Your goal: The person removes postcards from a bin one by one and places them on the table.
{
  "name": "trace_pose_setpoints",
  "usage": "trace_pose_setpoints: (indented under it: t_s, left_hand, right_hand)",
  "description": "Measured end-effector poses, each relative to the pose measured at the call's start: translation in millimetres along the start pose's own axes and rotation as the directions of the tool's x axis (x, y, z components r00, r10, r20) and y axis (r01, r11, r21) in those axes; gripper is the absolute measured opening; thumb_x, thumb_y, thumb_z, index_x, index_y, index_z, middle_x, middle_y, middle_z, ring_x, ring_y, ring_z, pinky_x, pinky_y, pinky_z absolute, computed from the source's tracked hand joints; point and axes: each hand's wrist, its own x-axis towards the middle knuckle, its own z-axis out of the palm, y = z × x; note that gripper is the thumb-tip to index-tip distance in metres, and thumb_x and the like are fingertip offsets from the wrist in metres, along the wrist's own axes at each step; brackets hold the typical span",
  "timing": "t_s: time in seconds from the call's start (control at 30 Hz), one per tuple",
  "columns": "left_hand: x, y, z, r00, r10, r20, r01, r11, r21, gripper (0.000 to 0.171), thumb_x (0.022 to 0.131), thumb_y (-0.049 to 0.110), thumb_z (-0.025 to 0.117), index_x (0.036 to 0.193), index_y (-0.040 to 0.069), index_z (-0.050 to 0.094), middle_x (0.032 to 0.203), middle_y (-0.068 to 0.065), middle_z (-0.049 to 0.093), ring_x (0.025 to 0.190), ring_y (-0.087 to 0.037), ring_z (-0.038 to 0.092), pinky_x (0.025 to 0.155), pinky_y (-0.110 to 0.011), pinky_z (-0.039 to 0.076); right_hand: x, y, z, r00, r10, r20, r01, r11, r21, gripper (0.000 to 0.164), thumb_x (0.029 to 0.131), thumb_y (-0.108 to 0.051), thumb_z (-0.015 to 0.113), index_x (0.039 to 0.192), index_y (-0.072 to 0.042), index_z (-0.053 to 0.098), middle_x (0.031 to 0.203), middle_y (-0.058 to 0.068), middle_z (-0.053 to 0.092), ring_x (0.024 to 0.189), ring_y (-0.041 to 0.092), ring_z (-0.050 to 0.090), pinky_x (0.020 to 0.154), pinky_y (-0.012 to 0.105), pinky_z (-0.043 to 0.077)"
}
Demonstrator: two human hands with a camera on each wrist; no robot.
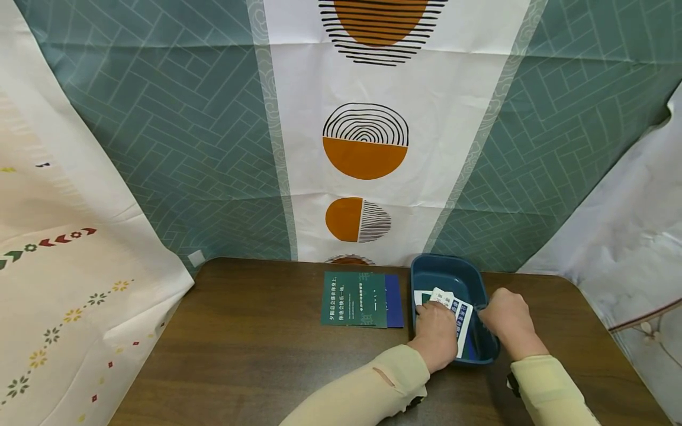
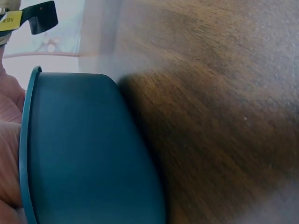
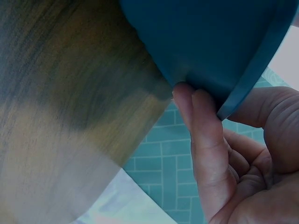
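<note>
A dark blue plastic bin (image 1: 447, 264) stands on the table with several printed cards (image 1: 462, 319) inside, white with blue lettering or partly green. My left hand (image 1: 438, 334) reaches over the bin's near left side, its curled fingers gripping at the cards; the fingertips are hidden. In the left wrist view, the bin's outer wall (image 2: 88, 149) covers most of that hand. At the bin's right rim, my right hand (image 1: 508, 319) pinches the edge. The right wrist view shows its fingers (image 3: 205, 126) against the outside wall and the thumb over the rim.
Left of the bin, a green card (image 1: 351, 299) with white lettering overlaps a blue card (image 1: 394, 300) on the brown wooden table (image 1: 256, 331). A patterned green and white cloth (image 1: 213, 148) hangs behind the table. Pale cloths hang at both sides.
</note>
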Motion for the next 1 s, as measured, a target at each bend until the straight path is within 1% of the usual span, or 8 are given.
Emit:
trace_pose_setpoints:
  t_s: [0.07,0.3,0.53,0.63,0.7,0.77,0.87,1.0]
  left_hand:
    - [0.5,0.4,1.0,1.0,0.018,0.003,-0.018,0.999,0.033,0.074,0.063,0.051,0.074,0.118,0.004,0.056,0.105,-0.006,0.058,0.093,-0.019,0.053,0.08,-0.028,0.04]
    - [-3.9,-0.3,-2.3,0.996,-0.01,-0.09,0.012,1.0,0.022,0.055,0.069,0.045,0.072,0.107,0.007,0.059,0.084,-0.003,0.055,0.076,-0.013,0.049,0.06,-0.023,0.04]
    - [-6.5,-2.4,-6.4,0.993,0.03,-0.115,-0.02,0.996,0.089,0.061,0.072,0.05,0.068,0.114,0.007,0.058,0.091,-0.004,0.059,0.073,-0.016,0.052,0.061,-0.026,0.041]
    - [-6.0,-4.3,-6.7,0.986,0.046,-0.162,-0.031,0.995,0.091,0.056,0.075,0.049,0.066,0.113,0.008,0.059,0.086,-0.003,0.056,0.07,-0.014,0.052,0.059,-0.026,0.043]
    - [-5.3,-7.3,-6.8,0.976,0.061,-0.21,-0.049,0.997,0.061,0.048,0.075,0.046,0.067,0.107,0.009,0.061,0.079,-0.001,0.053,0.066,-0.012,0.052,0.054,-0.024,0.043]
    - [-5.3,-12.2,-8.3,0.966,0.094,-0.24,-0.093,0.996,0.015,0.035,0.073,0.041,0.07,0.095,0.015,0.064,0.073,0.003,0.052,0.061,-0.009,0.051,0.049,-0.024,0.042]
    - [-5.9,-21.9,-13.7,0.966,0.135,-0.221,-0.155,0.985,-0.074,0.018,0.073,0.035,0.073,0.08,0.023,0.062,0.065,0.008,0.05,0.058,-0.006,0.05,0.044,-0.025,0.041]
    - [-6.9,-35.7,-22.1,0.973,0.154,-0.171,-0.186,0.964,-0.189,0.015,0.077,0.028,0.072,0.073,0.025,0.058,0.061,0.011,0.049,0.057,-0.005,0.05,0.045,-0.024,0.039]
  right_hand:
    - [0.2,0.0,0.3,1.0,-0.003,-0.003,0.003,1.0,0.0,0.017,0.077,-0.014,0.061,0.067,-0.001,0.058,0.061,0.008,0.051,0.053,0.022,0.05,0.048,0.033,0.046]
    - [0.5,-0.4,-0.1,1.0,-0.004,0.0,0.004,1.0,-0.009,0.017,0.077,-0.014,0.061,0.068,0.0,0.058,0.062,0.009,0.051,0.054,0.022,0.05,0.048,0.033,0.046]
    - [0.9,-1.2,-0.1,1.0,0.0,0.01,0.0,1.0,-0.005,0.017,0.078,-0.014,0.061,0.071,0.001,0.058,0.063,0.009,0.051,0.055,0.023,0.049,0.048,0.033,0.046]
    - [0.6,-1.6,-0.6,1.0,-0.002,0.014,0.002,1.0,-0.003,0.016,0.077,-0.013,0.06,0.071,0.001,0.058,0.063,0.009,0.051,0.055,0.023,0.049,0.048,0.033,0.046]
    - [0.2,-1.9,-1.0,1.0,-0.005,0.009,0.005,1.0,-0.008,0.016,0.077,-0.013,0.06,0.071,0.001,0.058,0.063,0.01,0.05,0.054,0.023,0.049,0.048,0.033,0.046]
    - [-0.2,-2.2,-1.3,1.0,-0.007,0.008,0.007,1.0,-0.011,0.016,0.076,-0.013,0.059,0.07,0.002,0.057,0.063,0.01,0.05,0.054,0.023,0.049,0.048,0.033,0.046]
    - [-0.7,-2.9,-1.7,1.0,-0.009,0.001,0.009,1.0,-0.019,0.016,0.077,-0.013,0.059,0.071,0.003,0.057,0.063,0.01,0.05,0.054,0.023,0.049,0.048,0.034,0.047]
    - [-0.7,-3.5,-1.9,1.0,-0.005,0.003,0.005,1.0,-0.016,0.017,0.078,-0.012,0.059,0.073,0.004,0.057,0.064,0.01,0.051,0.055,0.023,0.049,0.05,0.035,0.048]
